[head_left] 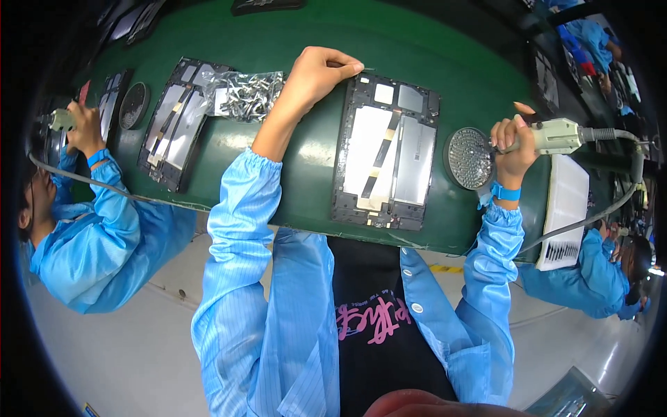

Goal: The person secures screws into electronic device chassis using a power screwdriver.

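Note:
An opened tablet lies flat on the green bench in front of me, its dark frame, pale battery panels and black ribbon cable exposed. At its far left corner, my left hand is closed in a pinch; a thin sliver shows at the fingertips, too small to name. My right hand is wrapped round a pale electric screwdriver, with a grey cord running off its right end. The screwdriver's front end points left over a round dish full of small screws; its tip is hard to make out.
Left of my left forearm lies a clear bag of small metal parts, beside a second opened tablet. A white tray sits right of my right arm. A co-worker in blue works at left with another screwdriver.

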`<state>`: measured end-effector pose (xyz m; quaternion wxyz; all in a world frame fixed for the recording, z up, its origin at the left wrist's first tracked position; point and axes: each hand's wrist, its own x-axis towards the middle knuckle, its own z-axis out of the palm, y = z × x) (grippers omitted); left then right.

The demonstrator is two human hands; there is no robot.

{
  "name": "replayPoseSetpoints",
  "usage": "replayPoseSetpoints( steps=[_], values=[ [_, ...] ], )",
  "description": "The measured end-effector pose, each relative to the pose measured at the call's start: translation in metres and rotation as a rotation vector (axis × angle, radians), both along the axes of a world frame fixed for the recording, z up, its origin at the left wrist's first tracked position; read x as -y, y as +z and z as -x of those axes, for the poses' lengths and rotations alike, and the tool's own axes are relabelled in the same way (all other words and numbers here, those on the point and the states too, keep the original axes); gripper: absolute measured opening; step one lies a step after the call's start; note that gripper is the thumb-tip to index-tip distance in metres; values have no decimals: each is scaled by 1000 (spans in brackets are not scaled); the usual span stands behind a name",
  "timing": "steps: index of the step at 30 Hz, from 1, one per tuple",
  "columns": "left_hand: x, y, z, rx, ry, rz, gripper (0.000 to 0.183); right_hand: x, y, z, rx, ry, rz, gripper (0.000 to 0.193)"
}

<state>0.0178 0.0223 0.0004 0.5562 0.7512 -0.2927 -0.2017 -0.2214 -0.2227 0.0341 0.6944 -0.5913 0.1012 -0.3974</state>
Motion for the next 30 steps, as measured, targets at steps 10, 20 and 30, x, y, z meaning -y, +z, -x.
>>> replayPoseSetpoints(
  steps=[10,20,30],
  values=[
    [1,0,3,-205,22,61,24,-1,4,1,2,4,-11,25],
    [1,-4,1,-191,25,33,25,1,2,1,13,3,5,25],
    [4,-5,20,-67,17,11,39,7,-6,6,-20,-4,45,30]
  ],
)
